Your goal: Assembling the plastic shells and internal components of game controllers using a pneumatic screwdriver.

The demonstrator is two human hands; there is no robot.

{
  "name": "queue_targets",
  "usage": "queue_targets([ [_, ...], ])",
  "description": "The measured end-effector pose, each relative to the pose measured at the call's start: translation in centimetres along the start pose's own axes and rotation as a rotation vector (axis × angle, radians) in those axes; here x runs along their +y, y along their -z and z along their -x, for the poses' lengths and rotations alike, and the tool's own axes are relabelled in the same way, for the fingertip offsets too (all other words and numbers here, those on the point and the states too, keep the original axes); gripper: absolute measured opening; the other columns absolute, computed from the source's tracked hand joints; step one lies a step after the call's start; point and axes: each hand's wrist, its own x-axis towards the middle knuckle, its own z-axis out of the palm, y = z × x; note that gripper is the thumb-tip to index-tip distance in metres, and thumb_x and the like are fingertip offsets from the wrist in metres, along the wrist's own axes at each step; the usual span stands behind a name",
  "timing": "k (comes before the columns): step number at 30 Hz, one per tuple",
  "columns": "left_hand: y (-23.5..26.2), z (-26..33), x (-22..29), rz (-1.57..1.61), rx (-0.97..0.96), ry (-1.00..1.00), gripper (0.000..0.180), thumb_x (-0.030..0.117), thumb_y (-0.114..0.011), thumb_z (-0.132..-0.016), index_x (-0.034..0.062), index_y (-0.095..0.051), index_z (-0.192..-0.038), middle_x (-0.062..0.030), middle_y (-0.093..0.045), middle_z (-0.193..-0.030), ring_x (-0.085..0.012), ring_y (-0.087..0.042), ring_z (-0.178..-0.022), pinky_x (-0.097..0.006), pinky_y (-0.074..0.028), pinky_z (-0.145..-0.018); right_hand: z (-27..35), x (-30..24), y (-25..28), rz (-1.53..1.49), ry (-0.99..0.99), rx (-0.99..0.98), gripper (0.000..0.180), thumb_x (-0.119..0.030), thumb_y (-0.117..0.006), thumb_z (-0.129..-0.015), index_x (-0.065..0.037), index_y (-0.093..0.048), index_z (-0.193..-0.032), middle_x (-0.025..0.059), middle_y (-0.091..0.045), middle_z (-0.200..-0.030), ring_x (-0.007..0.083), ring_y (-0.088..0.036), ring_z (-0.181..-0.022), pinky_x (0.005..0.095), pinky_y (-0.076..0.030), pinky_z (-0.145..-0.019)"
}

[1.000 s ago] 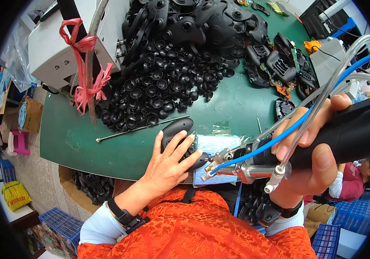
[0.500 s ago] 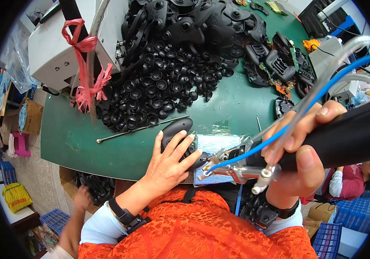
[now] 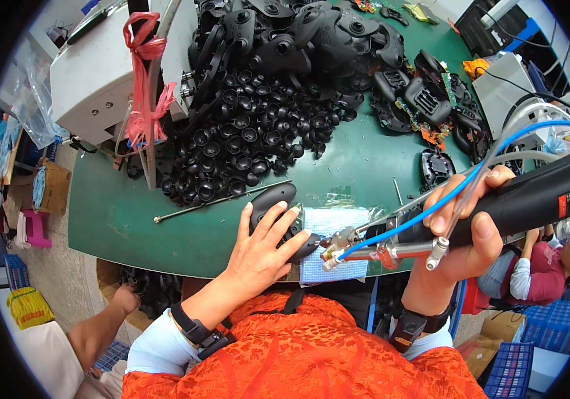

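A black game controller lies at the table's front edge. My left hand is laid over it, fingers spread and pressing it down; the palm and fingers hide much of its middle. My right hand is wrapped round a black powered screwdriver, held sideways. Its metal and clear front end meets the controller's right grip, beside my left fingertips; whether the bit touches a screw is too small to tell. A blue hose and clear tubes run along the tool. Under the front end lies a blue-and-white checked cloth.
Thumbstick caps and controller shells heap up at the back. A thin metal rod lies before them. At left stands a grey-white machine. Opened controllers lie back right. A co-worker's arm reaches into a box at lower left.
The screwdriver's body has swung slightly, its front end shifting right, and my right hand with it. My left hand stays on the controller. The co-worker at left has leaned further into view.
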Motion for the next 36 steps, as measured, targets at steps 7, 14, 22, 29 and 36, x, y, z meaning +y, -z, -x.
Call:
queue_targets([
  [7, 0.1, 0.1, 0.0, -0.013, -0.001, -0.018, 0.075, 0.017, -0.087, -0.058, 0.0180, -0.060, -0.128, -0.0108, -0.045, -0.144, -0.0307, -0.035, -0.141, -0.066, -0.021, -0.112, 0.1, -0.4, -3.0, 0.178, -0.026, -0.146, 0.064, -0.015, -0.064, -0.085, 0.005, -0.035, -0.138, 0.0080, -0.053, -0.082, 0.0176, -0.060, -0.060, 0.0303, -0.054, -0.058],
  [14, 0.9, -0.3, 0.2, 0.047, -0.029, 0.013, 0.073, 0.015, -0.086, -0.060, 0.0165, -0.060, -0.128, -0.0120, -0.045, -0.144, -0.0313, -0.035, -0.141, -0.066, -0.021, -0.113, -1.2, -0.2, -6.0, 0.298, 0.002, -0.301, 0.068, -0.010, -0.067, -0.081, 0.009, -0.034, -0.138, 0.0101, -0.056, -0.079, 0.0187, -0.061, -0.060, 0.0313, -0.055, -0.060],
  [22, 1.1, -0.3, 0.2, 0.061, -0.022, 0.017, 0.068, 0.014, -0.085, -0.060, 0.0147, -0.061, -0.124, -0.0122, -0.048, -0.140, -0.0321, -0.037, -0.139, -0.067, -0.022, -0.112, 0.2, -0.5, -5.4, 0.070, -0.029, -0.154, 0.045, 0.002, -0.062, -0.082, 0.002, -0.040, -0.121, 0.0086, -0.056, -0.076, 0.0182, -0.062, -0.060, 0.0314, -0.055, -0.060],
  [29, 0.8, -0.5, 0.3, 0.045, -0.016, -0.017, 0.067, 0.014, -0.085, -0.059, 0.0148, -0.063, -0.122, -0.0128, -0.049, -0.138, -0.0327, -0.038, -0.139, -0.068, -0.022, -0.112, 1.6, -1.1, -5.9, 0.095, -0.012, -0.098, 0.045, 0.007, -0.059, -0.080, 0.000, -0.041, -0.120, 0.0099, -0.057, -0.078, 0.0184, -0.062, -0.061, 0.0326, -0.055, -0.061],
  [36, 0.3, 0.5, -0.1, 0.077, 0.054, -0.032, 0.069, 0.013, -0.085, -0.058, 0.0154, -0.062, -0.122, -0.0135, -0.046, -0.142, -0.0342, -0.034, -0.141, -0.068, -0.020, -0.112, -1.7, -3.8, -5.7, 0.264, 0.139, -0.214, 0.050, -0.012, -0.057, -0.090, 0.007, -0.040, -0.133, 0.0085, -0.053, -0.085, 0.0168, -0.060, -0.064, 0.0313, -0.055, -0.061],
])
